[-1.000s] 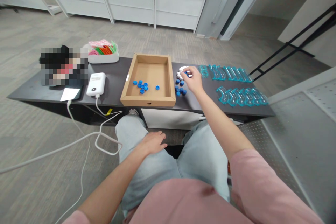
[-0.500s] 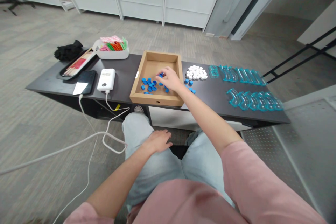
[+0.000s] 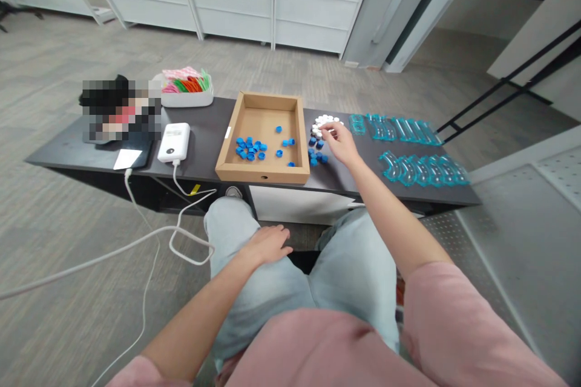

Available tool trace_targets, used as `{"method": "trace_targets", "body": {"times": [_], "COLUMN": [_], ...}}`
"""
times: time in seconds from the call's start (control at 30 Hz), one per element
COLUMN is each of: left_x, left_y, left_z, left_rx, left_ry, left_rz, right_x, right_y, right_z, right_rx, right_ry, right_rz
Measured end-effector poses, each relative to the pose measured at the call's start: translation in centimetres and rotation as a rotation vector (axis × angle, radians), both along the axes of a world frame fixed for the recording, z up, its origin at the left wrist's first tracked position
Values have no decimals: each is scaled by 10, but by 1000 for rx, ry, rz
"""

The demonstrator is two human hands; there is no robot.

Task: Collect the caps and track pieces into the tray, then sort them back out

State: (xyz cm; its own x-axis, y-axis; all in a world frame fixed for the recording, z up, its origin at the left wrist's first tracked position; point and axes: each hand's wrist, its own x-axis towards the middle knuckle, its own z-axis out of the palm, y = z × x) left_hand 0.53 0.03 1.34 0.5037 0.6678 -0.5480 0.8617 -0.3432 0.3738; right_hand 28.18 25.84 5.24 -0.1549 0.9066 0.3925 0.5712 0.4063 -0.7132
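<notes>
My right hand (image 3: 339, 141) is over the near edge of a pile of small white pieces (image 3: 324, 120), palm down. Its thumb and fingers are bent together at the pieces; what lies between the fingertips is too small to make out. Just below the fingers, several small blue pieces (image 3: 318, 157) lie on the dark tabletop. Further left is a shallow open cardboard box (image 3: 263, 178), with more blue cap-like pieces (image 3: 250, 149) scattered inside, mostly at its near left. My left hand (image 3: 269, 244) rests on my thigh, fingers stretched out, holding nothing.
Clear teal plastic parts (image 3: 424, 169) lie in rows on the table's right side. To the left are a white power bank (image 3: 175, 142) with a cable, a dark phone-like device (image 3: 136, 156), and a white container (image 3: 187, 98) of colourful strips. Part of the far left is pixelated.
My right hand has moved right, out of the cardboard box to the white pile. Blue pieces it covered in the box now show. My left hand stays on the thigh; the view has shifted slightly.
</notes>
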Motion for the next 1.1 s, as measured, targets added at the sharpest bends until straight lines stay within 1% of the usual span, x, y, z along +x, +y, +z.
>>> {"method": "trace_targets", "body": {"times": [0.07, 0.17, 0.23, 0.3, 0.4, 0.5, 0.63, 0.87, 1.1], "left_x": [0, 1, 1, 1, 0, 0, 0, 0, 0], "left_y": [0, 0, 0, 0, 0, 0, 0, -1, 0], "left_z": [0, -1, -1, -2, -3, -3, -4, -12, -8], "left_rx": [-3, -4, -2, 0, 4, 5, 1, 18, 18], "left_ry": [8, 16, 18, 17, 9, 3, 1, -15, -2], "left_rz": [-4, -7, -6, -6, -4, 0, 5, 7, -4], "right_x": [15, 22, 17, 9, -5, -11, -11, -15, -15], "right_y": [-13, -31, -37, -38, -35, -35, -41, -42, -43], "right_z": [-11, -24, -30, -33, -33, -32, -30, -26, -32], "right_rx": [-23, -11, -16, -47, -74, -62, -38, -32, -7], "right_ry": [-52, -214, -343, -449, -536, -552, -556, -589, -518], "right_rz": [-8, 76, 124, 136, 136, 112, 87, 130, 37]}}
